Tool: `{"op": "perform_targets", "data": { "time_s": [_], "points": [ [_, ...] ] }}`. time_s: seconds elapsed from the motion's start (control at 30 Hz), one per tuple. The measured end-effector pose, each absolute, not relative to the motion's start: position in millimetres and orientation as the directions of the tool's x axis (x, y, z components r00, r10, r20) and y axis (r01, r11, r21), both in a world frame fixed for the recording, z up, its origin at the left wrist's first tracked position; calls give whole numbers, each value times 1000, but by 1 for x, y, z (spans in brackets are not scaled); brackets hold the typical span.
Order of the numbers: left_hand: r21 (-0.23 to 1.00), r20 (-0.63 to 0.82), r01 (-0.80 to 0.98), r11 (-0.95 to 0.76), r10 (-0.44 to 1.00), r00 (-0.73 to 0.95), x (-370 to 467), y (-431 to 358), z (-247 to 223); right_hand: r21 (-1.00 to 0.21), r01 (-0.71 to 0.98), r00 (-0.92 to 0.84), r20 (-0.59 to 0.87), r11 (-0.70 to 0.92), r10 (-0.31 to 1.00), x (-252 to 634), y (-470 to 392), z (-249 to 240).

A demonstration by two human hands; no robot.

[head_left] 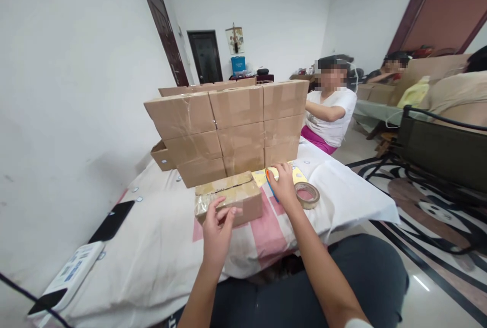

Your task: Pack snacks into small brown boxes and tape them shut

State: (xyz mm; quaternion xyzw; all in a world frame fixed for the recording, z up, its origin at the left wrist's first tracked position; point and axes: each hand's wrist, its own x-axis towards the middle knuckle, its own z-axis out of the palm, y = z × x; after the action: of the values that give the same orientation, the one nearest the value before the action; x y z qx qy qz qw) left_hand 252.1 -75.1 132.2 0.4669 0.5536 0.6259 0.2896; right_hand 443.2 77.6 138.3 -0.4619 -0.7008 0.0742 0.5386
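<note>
**One box (249, 209) lies crosswise, with the right hand (282, 182) just off its end**

The box is set flat on the cloth-covered bench (152, 237), in front of the stack (241, 107). Its long axis is seen to run from left to right, its right end angled slightly away from the body. A dark, uneven line is shown along the top, roughly parallel to that axis.

The near left part is covered by the left hand (217, 226), whose fingers are spread over the front upper edge; nothing appears to be clenched by it. The opposite end is faced by the right hand, clearly the nearer of the two to that end, and a gap is left between them.

In that gap a blue-and-orange tool (272, 186) is seen against the right thumb. The fingers are curled, but whether the tool is firmly grasped cannot be told. Beyond the right hand, on its outer side, the tape (314, 197) is laid flat, partly over the yellow sheet (300, 172).
</note>
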Motion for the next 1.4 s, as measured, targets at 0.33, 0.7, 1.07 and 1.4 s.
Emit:
{"op": "perform_targets", "data": {
  "time_s": [0.33,0.7,1.07,1.4],
  "points": [
    [951,300,34,-307,889,-346,265,-84,138,-582,83,-416,718,809,559,410,-16,197],
    [944,317,23,-330,881,-351,264,-88,145,-657,100,-435,647,748,627,397,-26,193],
    [965,163,238,-112,964,-208,235,-87,160,-689,107,-336,653,717,678,406,-15,194],
    [957,276,143,-251,943,-187,226,-102,165,-754,126,-524,501,644,689,383,-25,187]
  ]
}}
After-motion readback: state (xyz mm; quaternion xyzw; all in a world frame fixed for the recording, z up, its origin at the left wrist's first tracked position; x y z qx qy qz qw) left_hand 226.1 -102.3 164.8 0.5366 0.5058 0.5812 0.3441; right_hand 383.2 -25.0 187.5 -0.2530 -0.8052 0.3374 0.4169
